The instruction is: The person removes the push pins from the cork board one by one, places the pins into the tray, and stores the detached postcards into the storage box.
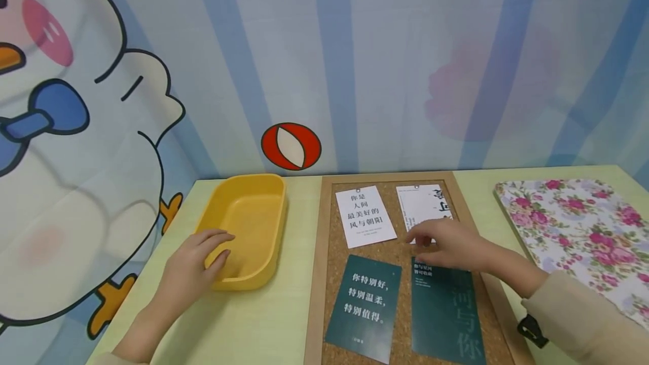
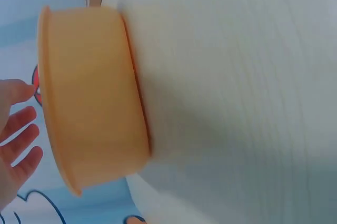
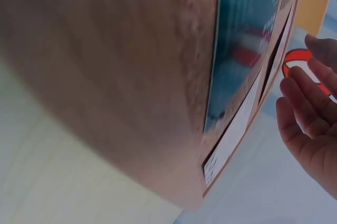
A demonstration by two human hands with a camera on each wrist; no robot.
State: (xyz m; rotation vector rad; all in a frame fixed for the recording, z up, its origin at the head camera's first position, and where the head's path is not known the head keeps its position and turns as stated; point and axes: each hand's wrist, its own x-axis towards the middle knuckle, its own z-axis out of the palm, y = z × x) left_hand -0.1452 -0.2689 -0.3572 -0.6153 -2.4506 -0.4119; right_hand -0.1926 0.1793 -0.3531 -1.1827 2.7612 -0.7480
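My left hand (image 1: 190, 266) hovers at the near left rim of a yellow plastic tray (image 1: 280, 230), fingers loosely bent and holding nothing. In the left wrist view its fingers (image 2: 21, 142) appear apart from the tray's wall (image 2: 97, 98). Over a wood-framed cork board (image 1: 315, 275) is my right hand (image 1: 448, 245), with no object visible between its relaxed fingers. It partly covers a white card (image 1: 413, 204) and the top of a dark green card (image 1: 443, 314). A pin (image 3: 219, 115) shows at that green card's edge. Another white card (image 1: 366, 218) and green card (image 1: 364, 308) lie to the left.
A floral-patterned board (image 1: 573, 224) lies on the right of the pale table (image 1: 299, 241). Behind the table hangs a striped blue cloth (image 1: 395, 72) with a cartoon bird (image 1: 101, 185) and a red ball print (image 1: 309, 145). Pins hold the white cards at their tops.
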